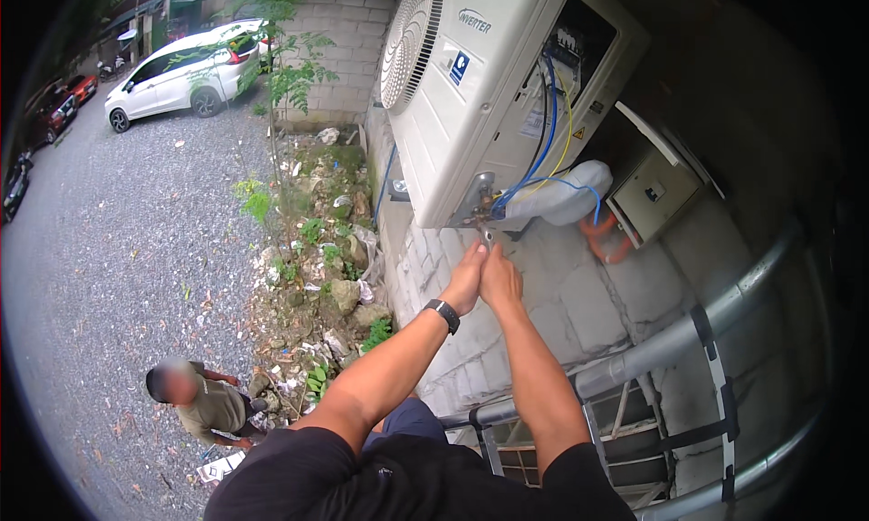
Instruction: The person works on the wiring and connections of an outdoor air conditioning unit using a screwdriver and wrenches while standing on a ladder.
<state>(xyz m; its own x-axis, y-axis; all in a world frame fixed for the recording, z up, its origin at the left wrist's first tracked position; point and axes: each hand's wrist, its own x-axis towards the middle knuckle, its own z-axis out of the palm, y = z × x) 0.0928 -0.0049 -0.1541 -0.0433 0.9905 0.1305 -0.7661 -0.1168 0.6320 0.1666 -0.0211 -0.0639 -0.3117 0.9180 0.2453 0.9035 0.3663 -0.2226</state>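
both arms stretched up from the ladder (670,340) toward the bottom corner of the white air conditioner unit (471,95) mounted on the block wall (561,295). left hand (466,281), watch (444,315) on the wrist, and right hand (500,281) are pressed together just under the pipe fittings (482,209) at that corner. a small metal tool (487,238) pokes up from between my fingers toward the fittings; both hands look curled round it, but i cannot tell which one carries the grip, or whether its tip touches the fitting.

side cover of the unit is off. blue hose (548,132) and yellow wire (568,114) hang down from the open panel toward the fittings, beside the white wrapped pipe bundle (566,195).

note on technique, my judgement: reach is long, so keep the tool in line with the fitting and turn with short wrist movements, one hand steadying, one driving. keep hose and wire out of the swing. weight centred on the ladder, no leaning out.

another person (204,399) stands on the gravel (118,249) below, to my left, so a dropped tool is a hazard. white car (186,73) parked further off.
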